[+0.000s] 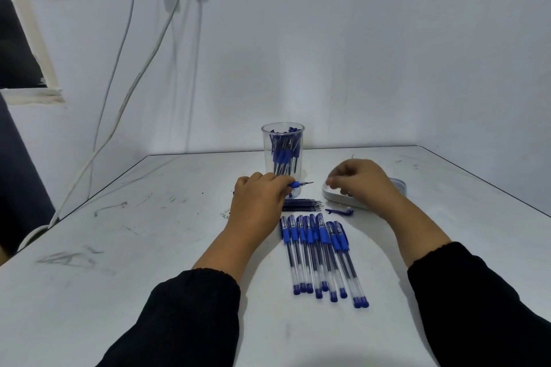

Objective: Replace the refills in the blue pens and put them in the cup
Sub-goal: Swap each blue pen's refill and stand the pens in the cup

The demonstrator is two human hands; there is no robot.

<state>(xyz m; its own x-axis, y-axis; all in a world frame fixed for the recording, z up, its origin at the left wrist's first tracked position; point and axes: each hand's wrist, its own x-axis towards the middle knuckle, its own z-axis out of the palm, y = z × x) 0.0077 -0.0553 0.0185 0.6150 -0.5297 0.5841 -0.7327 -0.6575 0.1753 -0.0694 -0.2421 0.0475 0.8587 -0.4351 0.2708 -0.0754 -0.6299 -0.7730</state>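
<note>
The left hand (258, 199) lies on the white table (149, 247), just in front of the clear cup (283, 155). Its grip is curled around a blue pen (299, 184). Only the pen's blue collar and its thin tip stick out from the fingers, pointing to 3 o'clock. The pen tip is low against the front of the cup, near the cup's bottom.

The cup stands upright at 12 o'clock from the left hand. It holds a bunch of blue pens (283, 152).

The right hand (362, 183) is at 3 o'clock from the left hand, well apart from it. It hangs over the near rim of a white tray (334, 197). Its fingers are curled and the fingertips come close together. You cannot tell if they pinch something, it is too small to see.

A small pile of dark refills (302, 205) lies flat just at 4 o'clock from the left hand, touching its side. A blue pen cap (340, 211) lies alone at 6 o'clock from the tray.

At 6 o'clock from the refills, a row of blue pens (323, 256) lies side by side on the table, between the two arms. Both arms wear black sleeves (190, 316).
</note>
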